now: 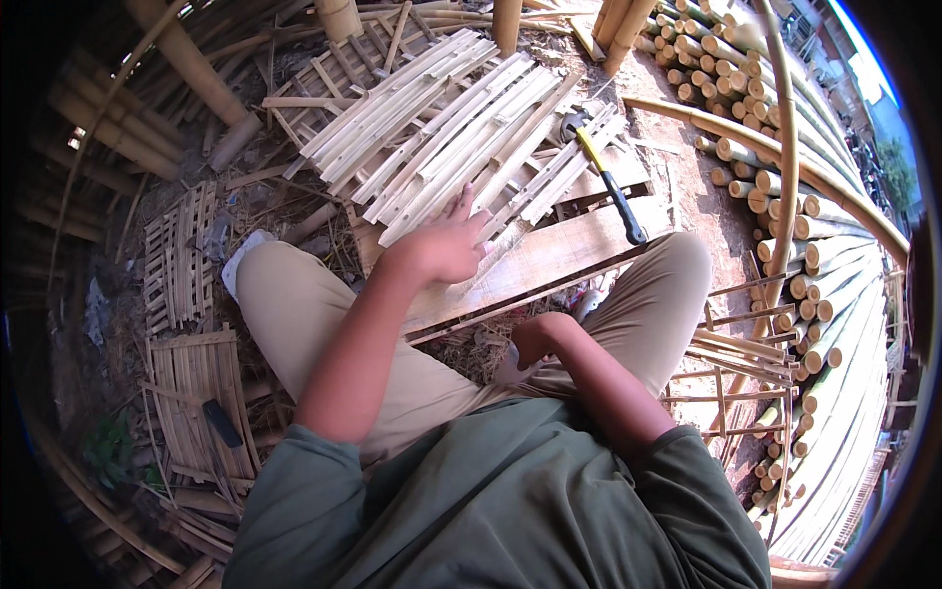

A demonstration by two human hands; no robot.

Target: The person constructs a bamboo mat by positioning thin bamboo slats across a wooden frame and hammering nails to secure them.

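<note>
My left hand point(442, 247) reaches over the near ends of pale bamboo slats point(432, 182), its fingers stretched out and apart. It touches or hovers just above them; I cannot tell which. The slats lie side by side on crosspieces, forming a slatted panel. Between my knees, my right hand point(538, 339) is curled downward beside a small pale shape point(512, 367); what its fingers hold, if anything, is hidden. A claw hammer point(606, 177) with a yellow and black handle rests across the panel's right side, its grip end on a wooden board point(530, 260).
Cut bamboo poles point(814, 245) are stacked along the right. A curved pole point(775, 147) crosses in front of them. At left lie small slatted panels point(182, 257), one bearing a dark block point(222, 423). Upright bamboo posts point(506, 25) stand at the back. A bamboo frame point(731, 402) stands right of my knee.
</note>
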